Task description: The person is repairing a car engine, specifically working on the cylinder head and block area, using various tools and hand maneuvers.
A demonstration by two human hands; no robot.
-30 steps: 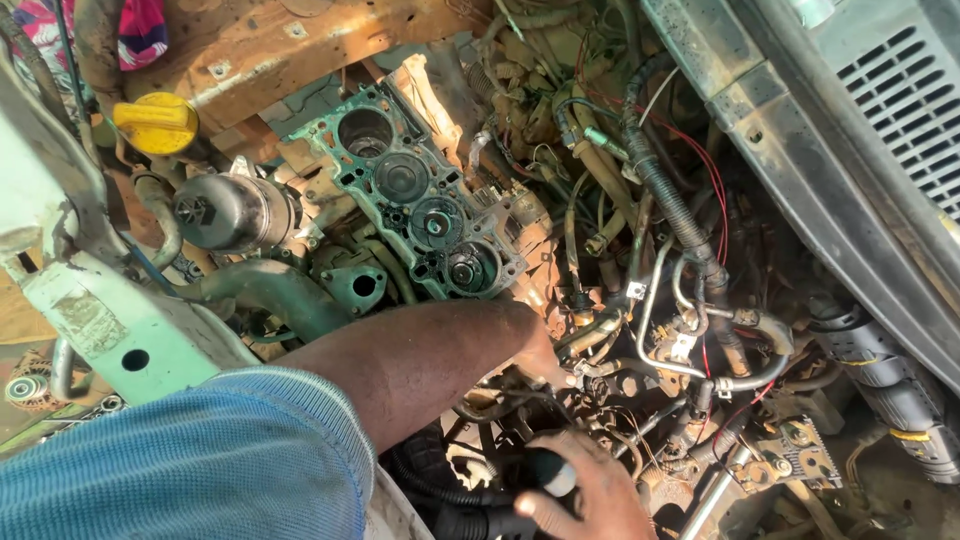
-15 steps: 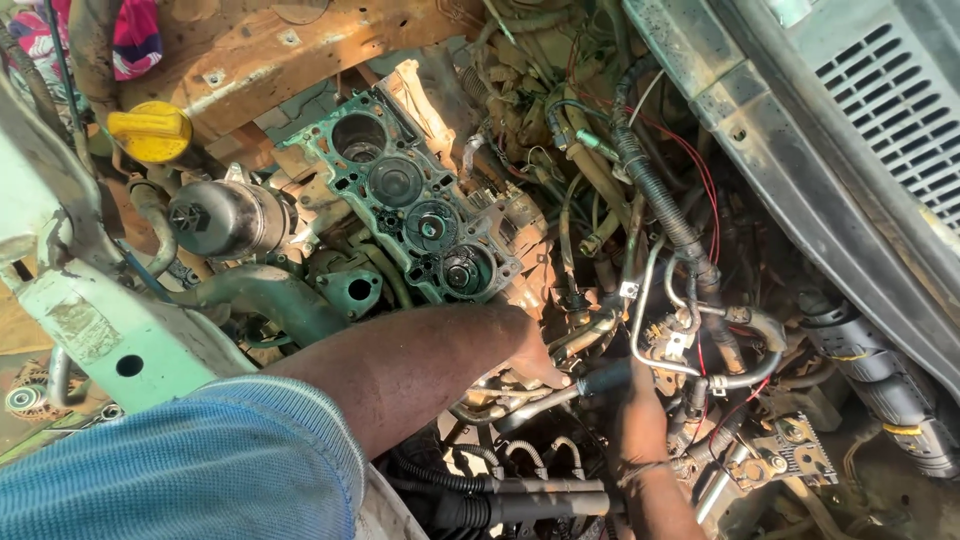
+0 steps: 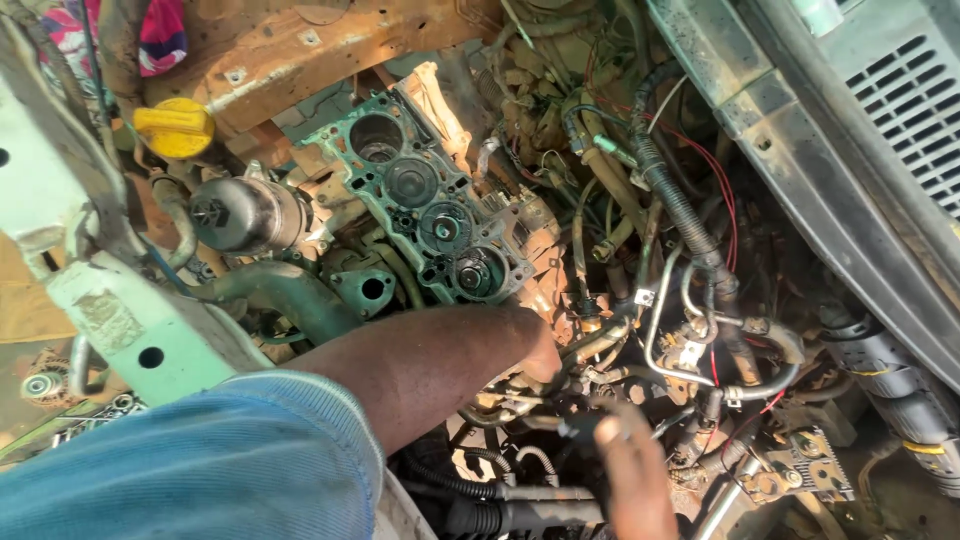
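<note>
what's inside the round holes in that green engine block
The green engine block has four round bores in a row. The three lower ones show dark piston tops. The top bore looks deeper, with rusty grime; its bottom is too shadowed to tell. The left hand reaches just below it.

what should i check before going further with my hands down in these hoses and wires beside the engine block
1. Left hand in sight: not ok, fingers buried among the hoses.
2. Right hand grip: cannot tell, it is blurred at a small dark part.
3. Open cylinder bores on the engine block: not ok, uncovered, loose bits could fall in.
4. Red wires near the hands: cannot tell whether live.
5. Yellow cap: ok, away from both hands.
</note>
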